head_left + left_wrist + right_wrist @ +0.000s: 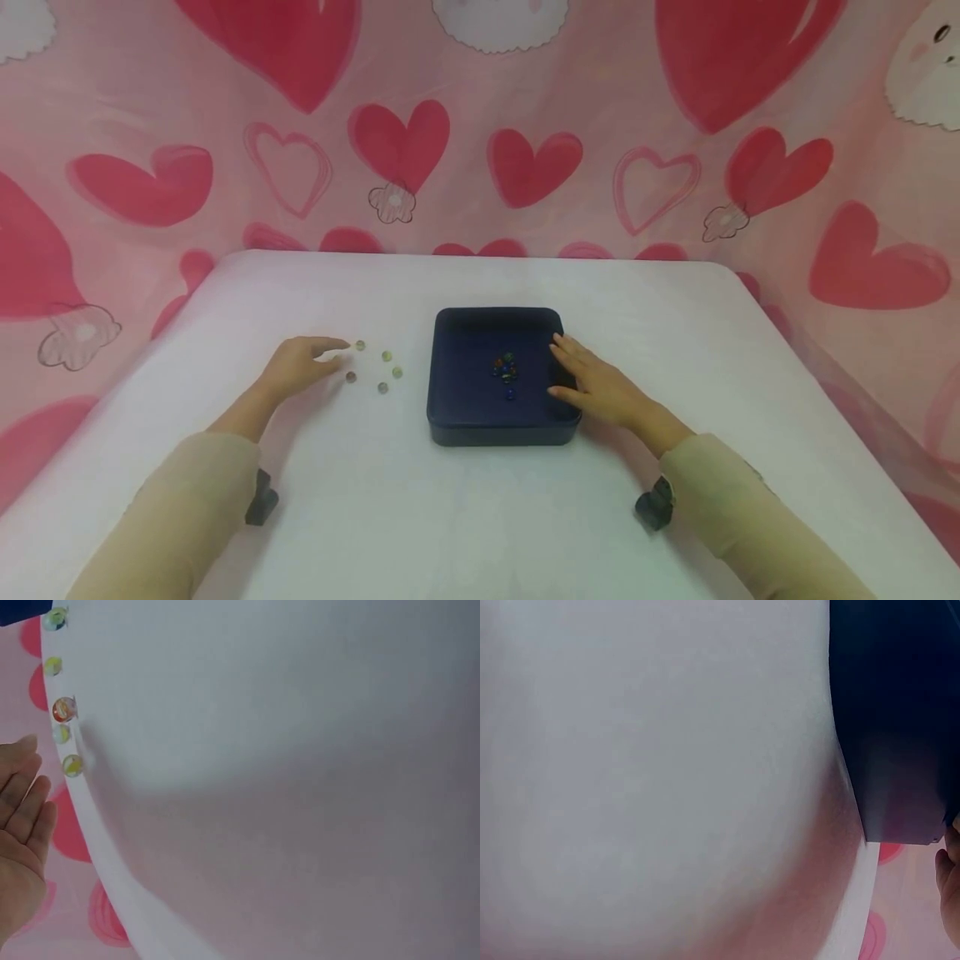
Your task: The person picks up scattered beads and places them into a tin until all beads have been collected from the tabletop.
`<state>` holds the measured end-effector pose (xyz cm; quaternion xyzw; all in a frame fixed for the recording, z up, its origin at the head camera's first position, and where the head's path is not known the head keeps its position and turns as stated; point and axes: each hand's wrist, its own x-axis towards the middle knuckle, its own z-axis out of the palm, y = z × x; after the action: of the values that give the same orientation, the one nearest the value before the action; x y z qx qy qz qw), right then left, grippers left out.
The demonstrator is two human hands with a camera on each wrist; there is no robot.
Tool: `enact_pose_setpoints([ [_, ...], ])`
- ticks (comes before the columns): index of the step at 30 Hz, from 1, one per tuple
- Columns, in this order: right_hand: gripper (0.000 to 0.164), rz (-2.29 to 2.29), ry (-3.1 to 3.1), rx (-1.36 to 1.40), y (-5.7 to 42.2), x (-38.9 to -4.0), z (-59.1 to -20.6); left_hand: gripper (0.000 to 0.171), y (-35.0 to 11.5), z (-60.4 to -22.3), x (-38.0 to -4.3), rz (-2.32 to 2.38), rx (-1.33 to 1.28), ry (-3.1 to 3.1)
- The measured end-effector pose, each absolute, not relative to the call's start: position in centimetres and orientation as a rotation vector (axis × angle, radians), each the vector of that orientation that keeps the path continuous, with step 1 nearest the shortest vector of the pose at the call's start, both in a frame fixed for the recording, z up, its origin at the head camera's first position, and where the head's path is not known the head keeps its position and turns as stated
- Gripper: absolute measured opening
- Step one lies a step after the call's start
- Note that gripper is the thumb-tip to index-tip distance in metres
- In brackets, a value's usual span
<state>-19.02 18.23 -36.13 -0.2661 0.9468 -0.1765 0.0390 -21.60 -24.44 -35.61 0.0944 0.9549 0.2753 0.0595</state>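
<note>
Several clear glass marbles (386, 356) lie loosely spaced on the white table, left of a dark blue square tray (483, 435). In the left wrist view, coloured swirls show inside a marble (64, 709). My left hand (296, 368) is just left of these marbles, its thumb and forefinger apart with nothing seen between them. Inside the tray sits a small cluster of darker, multicoloured marbles (505, 367). At the tray's right side, my right hand (600, 390) rests on the rim with extended fingers. Only a sliver of that hand appears in the right wrist view, beside the tray wall (904, 787).
A white cloth covers the table (480, 517). Behind and beside it hangs a pink curtain (465, 83) printed with red hearts. Black wrist devices (261, 500) sit below both sleeves.
</note>
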Motion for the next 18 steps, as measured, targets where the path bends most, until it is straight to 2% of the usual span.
enact_pose_setpoints([
  [8,0.072,-0.558,2.903,-0.827,18.2,-18.9,-36.0,0.032,-25.2,-36.2,-22.3,0.786,0.343,2.938],
  [18,0.072,-0.558,2.885,-0.799,18.1,-18.9,-35.9,0.028,-25.1,-36.7,-22.9,0.807,0.265,2.91],
])
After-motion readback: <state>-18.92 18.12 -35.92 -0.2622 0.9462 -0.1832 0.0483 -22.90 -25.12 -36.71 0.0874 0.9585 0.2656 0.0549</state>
